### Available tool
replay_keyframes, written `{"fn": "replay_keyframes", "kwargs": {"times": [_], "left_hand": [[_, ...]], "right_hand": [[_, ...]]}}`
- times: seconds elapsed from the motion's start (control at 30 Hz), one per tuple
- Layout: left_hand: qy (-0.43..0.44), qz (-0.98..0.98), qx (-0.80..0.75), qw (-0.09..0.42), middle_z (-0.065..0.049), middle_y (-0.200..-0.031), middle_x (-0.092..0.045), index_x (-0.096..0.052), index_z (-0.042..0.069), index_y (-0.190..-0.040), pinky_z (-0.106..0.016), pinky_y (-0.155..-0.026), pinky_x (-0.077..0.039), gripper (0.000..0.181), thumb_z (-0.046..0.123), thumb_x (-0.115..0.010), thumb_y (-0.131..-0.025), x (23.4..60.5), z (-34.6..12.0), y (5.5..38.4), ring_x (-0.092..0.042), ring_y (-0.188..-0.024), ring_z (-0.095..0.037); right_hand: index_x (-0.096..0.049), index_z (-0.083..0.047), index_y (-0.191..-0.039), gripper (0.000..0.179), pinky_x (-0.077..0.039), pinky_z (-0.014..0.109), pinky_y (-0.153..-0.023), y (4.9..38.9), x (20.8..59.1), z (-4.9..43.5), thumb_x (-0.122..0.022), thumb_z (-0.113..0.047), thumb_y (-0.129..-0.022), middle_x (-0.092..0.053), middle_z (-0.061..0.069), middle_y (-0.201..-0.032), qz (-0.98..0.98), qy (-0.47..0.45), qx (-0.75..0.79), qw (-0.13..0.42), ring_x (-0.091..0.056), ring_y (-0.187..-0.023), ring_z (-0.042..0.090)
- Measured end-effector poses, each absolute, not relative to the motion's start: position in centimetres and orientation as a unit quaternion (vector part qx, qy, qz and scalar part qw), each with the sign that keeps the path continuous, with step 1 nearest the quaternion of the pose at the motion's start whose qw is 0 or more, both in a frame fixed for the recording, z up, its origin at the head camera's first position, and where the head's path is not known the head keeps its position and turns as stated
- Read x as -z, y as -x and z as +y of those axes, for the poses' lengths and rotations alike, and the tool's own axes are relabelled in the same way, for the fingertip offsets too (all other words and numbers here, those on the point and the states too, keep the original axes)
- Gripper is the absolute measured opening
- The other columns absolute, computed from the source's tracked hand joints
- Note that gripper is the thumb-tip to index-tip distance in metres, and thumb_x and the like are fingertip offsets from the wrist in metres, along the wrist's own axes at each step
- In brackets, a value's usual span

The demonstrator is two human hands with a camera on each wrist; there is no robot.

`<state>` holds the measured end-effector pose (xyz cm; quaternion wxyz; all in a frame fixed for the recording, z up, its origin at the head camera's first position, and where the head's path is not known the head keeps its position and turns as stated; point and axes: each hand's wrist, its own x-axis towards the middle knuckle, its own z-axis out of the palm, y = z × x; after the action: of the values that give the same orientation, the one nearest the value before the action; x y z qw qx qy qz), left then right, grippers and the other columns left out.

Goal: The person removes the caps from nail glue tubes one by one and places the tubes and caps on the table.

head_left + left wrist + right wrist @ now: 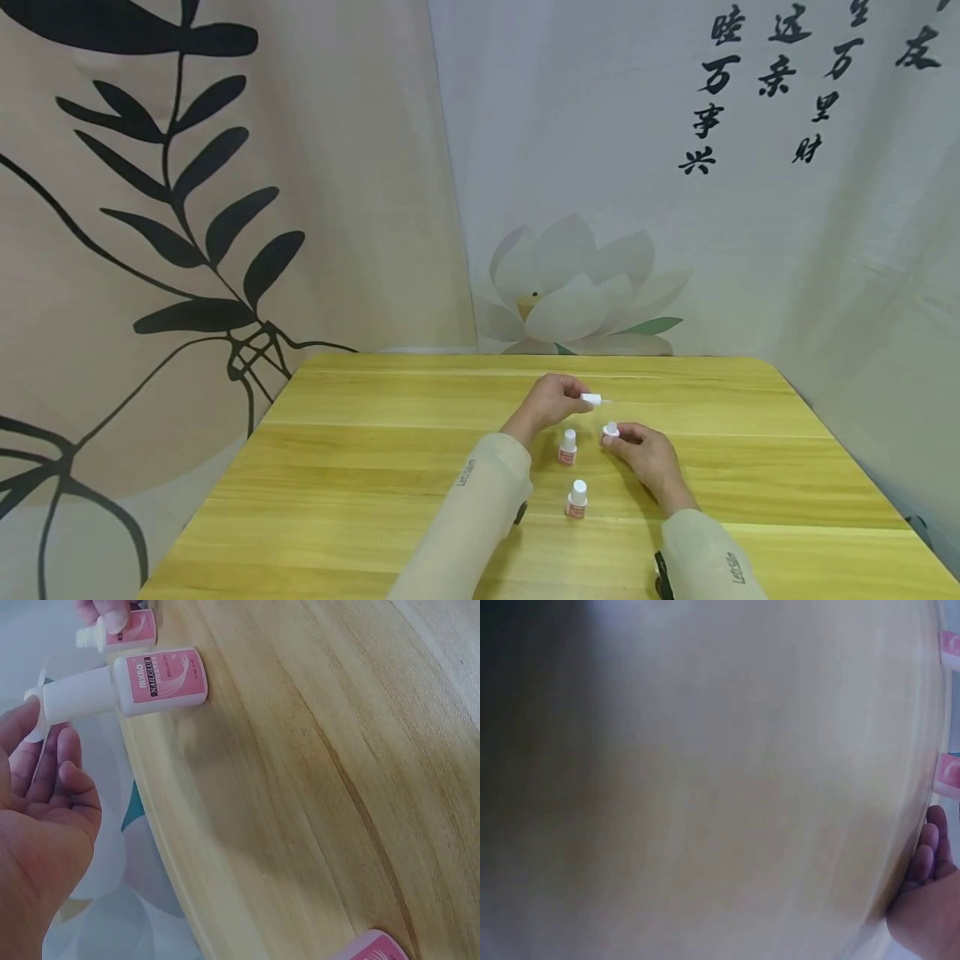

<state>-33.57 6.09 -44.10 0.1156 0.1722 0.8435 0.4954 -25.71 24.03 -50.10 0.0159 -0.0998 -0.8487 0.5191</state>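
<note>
Wooden table [337,492], lotus-printed curtain [577,287]; label [166,676] reads "NAILGLUE"; left hand [552,402] pinches white cap [591,399], right hand [651,458] grips uncapped bottle [611,431].

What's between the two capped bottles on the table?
In the head view, only bare tabletop separates the far capped bottle from the near capped bottle.

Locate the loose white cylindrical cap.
Head view, right of centre: cap in the left hand, beyond the open pink-labelled white bottle in the right hand.

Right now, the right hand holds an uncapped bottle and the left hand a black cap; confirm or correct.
Not black: the cap in the left hand is white, as the head view shows. The right hand holds the uncapped bottle.
</note>
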Motion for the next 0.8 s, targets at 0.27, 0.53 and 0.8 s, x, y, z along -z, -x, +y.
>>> {"fn": "replay_keyframes", "kwargs": {"times": [0.27,0.53,0.8], "left_hand": [[-0.171,0.843,-0.495,0.120,0.007,-0.088,-0.068,-0.075,0.015,-0.096,-0.031,-0.078,-0.051,0.008,0.018,-0.075,-0.090,44.17,6.06,33.48,-0.060,-0.083,-0.010],[-0.164,0.837,-0.507,0.121,0.004,-0.083,-0.067,-0.071,0.014,-0.094,-0.030,-0.072,-0.050,0.009,0.014,-0.077,-0.087,43.99,6.14,33.44,-0.063,-0.077,-0.015],[-0.165,0.839,-0.505,0.120,0.004,-0.083,-0.066,-0.071,0.013,-0.091,-0.029,-0.072,-0.049,0.008,0.013,-0.077,-0.086,44.12,6.12,33.50,-0.060,-0.077,-0.014]], "right_hand": [[-0.067,-0.003,-0.120,0.041,-0.040,0.052,-0.099,25.64,50.12,24.15,-0.072,-0.033,-0.092,-0.066,0.014,-0.119,-0.849,0.102,-0.517,0.015,-0.056,-0.112,0.030],[-0.067,-0.002,-0.119,0.039,-0.040,0.052,-0.099,25.72,50.16,24.08,-0.072,-0.030,-0.092,-0.067,0.013,-0.118,-0.848,0.100,-0.521,0.018,-0.056,-0.112,0.030],[-0.067,-0.002,-0.120,0.040,-0.040,0.052,-0.100,25.69,50.08,24.02,-0.072,-0.030,-0.092,-0.067,0.014,-0.120,-0.849,0.101,-0.519,0.017,-0.056,-0.113,0.031]]}}
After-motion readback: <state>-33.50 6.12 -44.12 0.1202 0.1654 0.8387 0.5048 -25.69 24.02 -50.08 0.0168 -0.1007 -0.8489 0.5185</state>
